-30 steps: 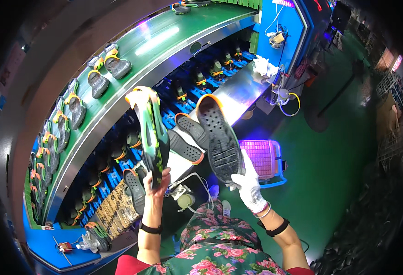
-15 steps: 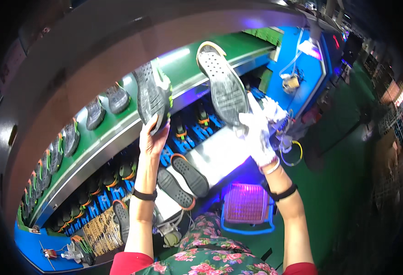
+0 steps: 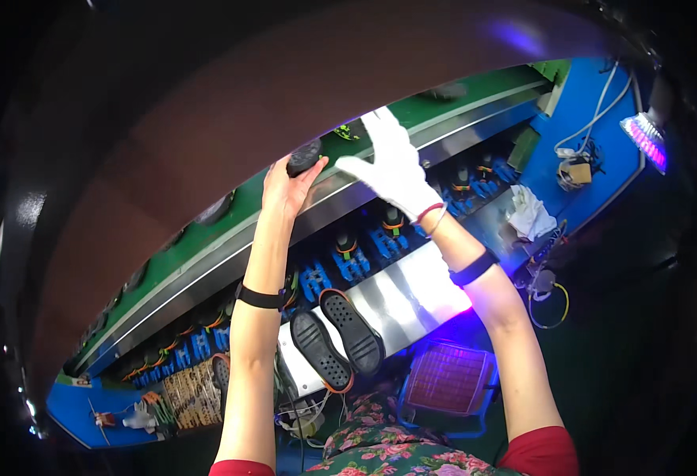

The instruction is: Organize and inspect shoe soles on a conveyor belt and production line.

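My bare left hand [image 3: 287,189] grips a dark shoe sole [image 3: 304,158] by its end, up by the green conveyor belt [image 3: 487,89]; the rest of that sole is hidden behind the dark overhead hood. To its right, my right hand [image 3: 392,163] in a white glove is spread out over the belt's near edge, thumb apart from the fingers, with nothing seen in it. Something dark with bright green edging [image 3: 347,132] shows between the two hands. Below, a pair of black soles with orange rims, a left sole [image 3: 321,349] and a right sole [image 3: 353,333], lies on a metal shelf [image 3: 412,289].
The dark hood [image 3: 206,87] covers much of the upper view. Shoes on blue holders [image 3: 348,258] line the lower level under the belt. A white cloth [image 3: 529,214], a lit lamp [image 3: 646,143] and cables are at the right. A stool [image 3: 450,381] stands below the shelf.
The sole in my right hand has left it, and that hand has moved up and left to the belt. My left hand has moved up with its sole. The view has shifted under the hood.
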{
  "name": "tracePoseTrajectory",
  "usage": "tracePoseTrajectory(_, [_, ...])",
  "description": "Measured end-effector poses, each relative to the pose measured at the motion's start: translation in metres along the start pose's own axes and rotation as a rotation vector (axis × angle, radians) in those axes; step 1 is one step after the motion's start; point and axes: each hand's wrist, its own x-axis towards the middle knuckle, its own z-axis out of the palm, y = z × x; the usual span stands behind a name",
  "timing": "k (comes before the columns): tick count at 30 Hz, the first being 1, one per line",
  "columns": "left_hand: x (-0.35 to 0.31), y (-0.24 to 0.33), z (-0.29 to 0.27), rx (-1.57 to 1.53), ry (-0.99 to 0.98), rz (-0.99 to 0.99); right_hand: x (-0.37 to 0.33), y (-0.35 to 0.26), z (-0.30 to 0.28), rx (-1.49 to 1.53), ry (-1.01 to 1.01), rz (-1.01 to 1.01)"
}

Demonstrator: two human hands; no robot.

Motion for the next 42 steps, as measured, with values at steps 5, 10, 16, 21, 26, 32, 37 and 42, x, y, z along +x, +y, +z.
tracePoseTrajectory(5, [0.000, -0.001, -0.005, -0.022, -0.046, -0.018, 0.024, -0.005, 0.027, 0.446, -0.235, 0.236])
tracePoseTrajectory(10, [-0.013, -0.004, 0.005, 0.144, -0.055, 0.082, 0.015, -0.016, 0.043, 0.082, 0.092, -0.086])
tracePoseTrajectory(16, [0.002, 0.003, -0.003, -0.100, -0.094, -0.090, 0.034, 0.037, 0.026, 0.032, 0.178, -0.117])
tracePoseTrajectory(21, [0.010, -0.014, 0.017, -0.039, -0.141, -0.047, 0.026, 0.097, -0.002, -0.105, -0.074, -0.145])
tracePoseTrajectory(26, [0.005, -0.002, -0.010, -0.091, -0.136, -0.205, 0.026, 0.091, -0.025, -0.125, -0.041, -0.104])
tracePoseTrajectory(32, [-0.056, 0.013, 0.017, 0.878, 0.017, 0.123, 0.043, 0.164, -0.065, -0.292, -0.041, 0.199])
tracePoseTrajectory(37, [-0.057, -0.034, 0.075, 1.193, -0.253, 0.716, 0.047, 0.148, -0.041, -0.052, -0.061, 0.052])
tracePoseTrajectory(42, [0.019, -0.108, 0.124, 1.518, -0.280, 1.136, 0.052, 0.160, -0.016, -0.181, 0.000, 0.134])
